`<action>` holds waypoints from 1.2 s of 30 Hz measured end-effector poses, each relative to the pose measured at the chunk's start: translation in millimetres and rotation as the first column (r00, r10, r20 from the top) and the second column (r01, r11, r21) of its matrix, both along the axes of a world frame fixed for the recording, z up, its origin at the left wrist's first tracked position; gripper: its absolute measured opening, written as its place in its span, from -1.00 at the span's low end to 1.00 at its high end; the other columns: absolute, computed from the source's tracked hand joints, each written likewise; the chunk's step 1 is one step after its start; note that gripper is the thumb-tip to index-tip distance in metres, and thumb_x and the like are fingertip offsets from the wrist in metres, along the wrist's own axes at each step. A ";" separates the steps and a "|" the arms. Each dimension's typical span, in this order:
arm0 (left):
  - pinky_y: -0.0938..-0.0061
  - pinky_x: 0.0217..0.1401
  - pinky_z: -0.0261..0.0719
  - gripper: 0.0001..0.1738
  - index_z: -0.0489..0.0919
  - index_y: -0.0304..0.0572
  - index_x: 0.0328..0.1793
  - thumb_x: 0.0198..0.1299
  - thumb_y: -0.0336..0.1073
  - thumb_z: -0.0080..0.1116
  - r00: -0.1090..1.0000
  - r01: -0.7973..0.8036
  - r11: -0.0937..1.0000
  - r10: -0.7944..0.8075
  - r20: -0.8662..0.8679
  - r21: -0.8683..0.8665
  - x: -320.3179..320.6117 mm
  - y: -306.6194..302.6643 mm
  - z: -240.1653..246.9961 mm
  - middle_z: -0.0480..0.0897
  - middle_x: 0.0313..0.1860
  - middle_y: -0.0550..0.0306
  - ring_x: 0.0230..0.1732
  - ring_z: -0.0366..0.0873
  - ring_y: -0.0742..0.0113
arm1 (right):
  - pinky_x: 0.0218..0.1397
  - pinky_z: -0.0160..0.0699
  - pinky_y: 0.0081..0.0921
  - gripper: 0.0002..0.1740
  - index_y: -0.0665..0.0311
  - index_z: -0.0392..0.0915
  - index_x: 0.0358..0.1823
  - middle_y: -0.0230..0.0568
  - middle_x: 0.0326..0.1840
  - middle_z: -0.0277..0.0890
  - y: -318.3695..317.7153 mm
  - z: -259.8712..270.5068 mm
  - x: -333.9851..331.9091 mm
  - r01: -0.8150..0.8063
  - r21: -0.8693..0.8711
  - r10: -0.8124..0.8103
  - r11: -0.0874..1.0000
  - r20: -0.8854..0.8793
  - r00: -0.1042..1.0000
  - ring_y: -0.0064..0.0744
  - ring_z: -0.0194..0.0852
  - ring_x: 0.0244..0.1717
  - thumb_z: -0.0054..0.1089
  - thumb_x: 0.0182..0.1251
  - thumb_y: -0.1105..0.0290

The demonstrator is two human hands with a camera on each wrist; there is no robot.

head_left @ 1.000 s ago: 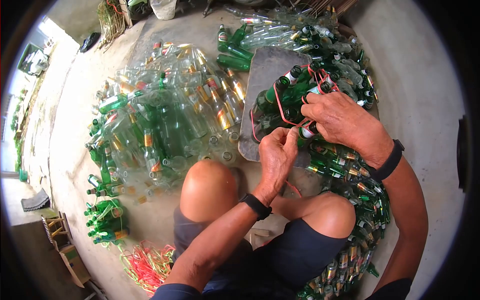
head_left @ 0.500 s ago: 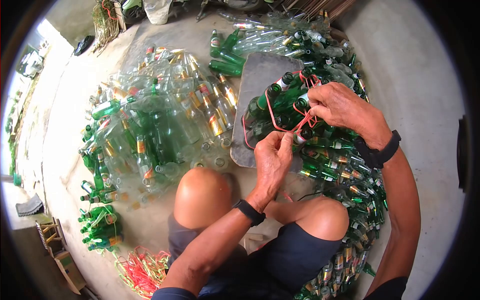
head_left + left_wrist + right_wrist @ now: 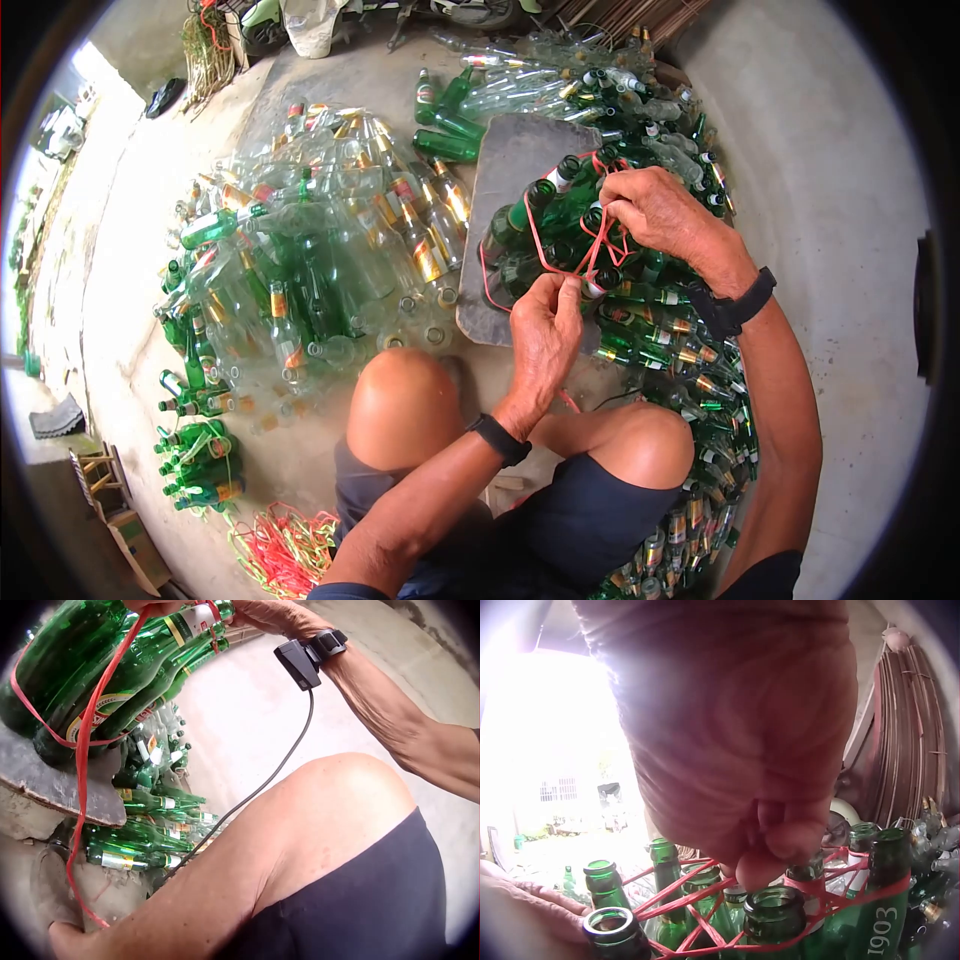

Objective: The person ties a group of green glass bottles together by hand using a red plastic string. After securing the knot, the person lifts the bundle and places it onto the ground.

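Note:
A cluster of green glass bottles (image 3: 540, 192) stands upright on a dark grey slab (image 3: 500, 165). Red plastic string (image 3: 705, 941) loops round the bottles and criss-crosses between their necks. At the cluster's near side, my left hand (image 3: 546, 318) pinches the string between thumb and forefinger beside a bottle mouth. From that hand a long red strand (image 3: 84, 757) hangs past the slab's edge toward the floor. My right hand (image 3: 662, 212) pinches strands above the bottle necks on the far right side. Its curled fingertips (image 3: 761, 870) sit right over the bottle mouths.
Many clear and gold-labelled bottles (image 3: 425, 255) lie heaped left of the slab. More green bottles (image 3: 690, 350) are piled on the right along the wall. A tied bottle bundle (image 3: 200, 460) and a tangle of red and yellow-green string (image 3: 285, 550) lie at lower left.
My right hand has drawn away from the left, up and toward the far side, stretching red strands between them. My left hand keeps its pinch near the front bottle. The head view has shifted slightly.

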State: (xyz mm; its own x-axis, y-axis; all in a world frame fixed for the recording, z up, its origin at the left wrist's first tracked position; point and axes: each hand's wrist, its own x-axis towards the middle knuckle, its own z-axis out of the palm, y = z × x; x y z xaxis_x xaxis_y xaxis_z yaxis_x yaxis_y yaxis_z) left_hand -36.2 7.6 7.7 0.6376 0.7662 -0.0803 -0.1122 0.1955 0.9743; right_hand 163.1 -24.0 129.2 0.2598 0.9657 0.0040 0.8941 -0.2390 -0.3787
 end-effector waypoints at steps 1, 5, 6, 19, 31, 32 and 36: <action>0.48 -0.47 0.29 -0.70 0.71 -0.40 -0.10 0.59 -0.26 0.14 1.000 0.001 1.000 -0.001 0.016 -0.018 1.1 -1.2 -1.1 0.45 -0.57 0.32 -0.49 0.26 0.60 | -0.13 0.58 0.02 -0.86 0.43 0.61 -0.27 0.23 -0.36 0.62 1.5 -0.7 -0.3 0.042 -0.001 -0.042 0.999 -0.031 0.999 0.31 0.63 -0.24 0.20 0.29 0.46; 0.61 -0.32 0.33 -0.71 0.72 -0.38 -0.05 0.64 -0.28 0.12 0.995 0.074 0.995 -0.078 -0.058 -0.074 -5.1 2.0 9.8 0.55 -0.39 0.39 -0.35 0.32 0.66 | -0.14 0.60 0.01 -0.85 0.45 0.65 -0.27 0.24 -0.36 0.64 5.8 -2.7 1.0 0.051 0.006 -0.051 0.999 -0.027 0.998 0.29 0.64 -0.26 0.19 0.26 0.48; 0.61 -0.32 0.33 -0.71 0.72 -0.38 -0.05 0.64 -0.28 0.12 0.995 0.075 0.995 -0.079 -0.058 -0.073 -4.8 1.6 9.5 0.55 -0.39 0.39 -0.35 0.32 0.66 | -0.14 0.61 0.01 -0.85 0.45 0.66 -0.27 0.24 -0.37 0.64 7.7 -3.4 2.4 0.036 0.020 -0.036 0.999 -0.029 0.999 0.29 0.65 -0.26 0.20 0.25 0.48; 0.59 -0.33 0.31 -0.72 0.72 -0.40 -0.01 0.64 -0.31 0.09 0.999 0.036 0.996 -0.038 -0.032 -0.078 0.2 -4.4 9.6 0.51 -0.39 0.42 -0.34 0.28 0.65 | -0.51 0.58 -0.24 -0.86 0.48 0.69 -0.31 -0.07 -0.59 0.61 41.9 8.5 6.2 0.073 -0.312 -0.135 0.947 -0.180 0.974 -0.28 0.66 -0.61 0.23 0.23 0.53; 0.52 -0.44 0.32 -0.72 0.73 -0.41 -0.10 0.58 -0.33 0.13 0.999 0.004 0.999 -0.006 -0.039 -0.048 -5.9 3.9 13.5 0.53 -0.50 0.31 -0.45 0.32 0.63 | -0.70 0.39 -0.55 -0.79 0.45 0.77 -0.19 -0.28 -0.59 0.64 47.3 6.3 18.7 0.090 -0.498 -0.273 0.863 -0.308 0.911 -0.59 0.53 -0.73 0.24 0.30 0.47; 0.58 -0.40 0.35 -0.73 0.73 -0.44 -0.10 0.58 -0.34 0.14 0.998 0.018 0.998 -0.022 -0.067 -0.059 -9.2 6.0 15.3 0.59 -0.40 0.36 -0.40 0.36 0.66 | -0.70 0.39 -0.55 -0.79 0.45 0.77 -0.19 -0.28 -0.59 0.64 45.8 7.0 19.4 0.091 -0.496 -0.274 0.863 -0.308 0.911 -0.59 0.53 -0.73 0.24 0.30 0.47; 0.56 -0.42 0.35 -0.72 0.74 -0.44 -0.13 0.55 -0.32 0.19 0.998 0.021 0.999 -0.023 -0.055 -0.033 -23.9 12.0 18.7 0.59 -0.44 0.36 -0.42 0.36 0.65 | -0.68 0.38 -0.55 -0.80 0.46 0.76 -0.21 -0.25 -0.56 0.66 30.5 7.3 19.8 0.121 -0.436 -0.307 0.892 -0.386 0.870 -0.60 0.50 -0.74 0.22 0.29 0.48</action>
